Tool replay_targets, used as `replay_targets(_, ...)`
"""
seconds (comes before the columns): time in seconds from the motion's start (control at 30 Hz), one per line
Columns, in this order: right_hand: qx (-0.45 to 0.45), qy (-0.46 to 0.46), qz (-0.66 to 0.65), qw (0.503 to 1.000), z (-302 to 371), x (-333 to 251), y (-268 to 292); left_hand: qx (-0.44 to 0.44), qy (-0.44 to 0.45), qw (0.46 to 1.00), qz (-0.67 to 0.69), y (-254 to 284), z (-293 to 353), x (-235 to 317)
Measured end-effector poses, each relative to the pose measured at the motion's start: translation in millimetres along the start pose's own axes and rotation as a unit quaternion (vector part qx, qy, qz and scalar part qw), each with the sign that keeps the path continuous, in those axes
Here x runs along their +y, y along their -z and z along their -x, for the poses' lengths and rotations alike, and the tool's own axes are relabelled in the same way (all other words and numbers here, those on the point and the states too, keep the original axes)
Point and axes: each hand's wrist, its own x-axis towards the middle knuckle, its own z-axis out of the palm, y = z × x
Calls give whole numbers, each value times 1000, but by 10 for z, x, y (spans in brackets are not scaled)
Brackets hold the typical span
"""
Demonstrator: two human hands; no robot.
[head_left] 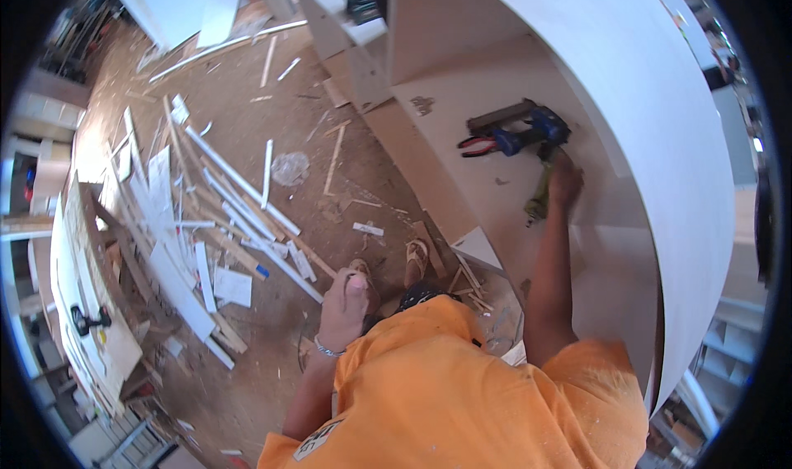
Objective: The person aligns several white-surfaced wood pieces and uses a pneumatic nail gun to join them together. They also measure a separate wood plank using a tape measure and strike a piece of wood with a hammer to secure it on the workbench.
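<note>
My right hand (565, 180) reaches into a white open-fronted cabinet box (610, 188), its fingers closed round a green and dark tool (539, 195). What kind of tool it is, I cannot make out. Just beyond lies a blue nail gun (540, 129) with a dark magazine, and beside it are pliers (478, 146) with red handles. My left hand (344, 308), with a bracelet at the wrist, is held curled in front of my body above the floor. Whether anything sits inside its fingers is hidden.
White and wooden offcut strips (239, 213) litter the floor on the left, near a crumpled clear plastic bag (289, 169). Stacked boards (91, 296) carry a dark cordless drill (89, 320) at far left. The cabinet's tall white side panel (685, 139) curves along my right.
</note>
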Motion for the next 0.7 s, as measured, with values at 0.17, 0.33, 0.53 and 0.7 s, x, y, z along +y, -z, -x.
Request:
replay_targets(0.17, -51, 46, 105, 992, 204, 867, -393, -23, -61, 990, -127, -89, -51, 212)
replay_targets(0.33, -240, 17, 120, 963, 34, 498, 121, -54, -89, 975, -197, -59, -4, 422)
replay_targets(0.53, -153, -130, -294, 934, 1223, 3, 1093, -62, -132, 968, -202, 224, 41, 210)
replay_targets(0.7, -395, -1, -315, 863, 2402, -959, 1821, -103, -172, 947, -252, 632, 255, 85)
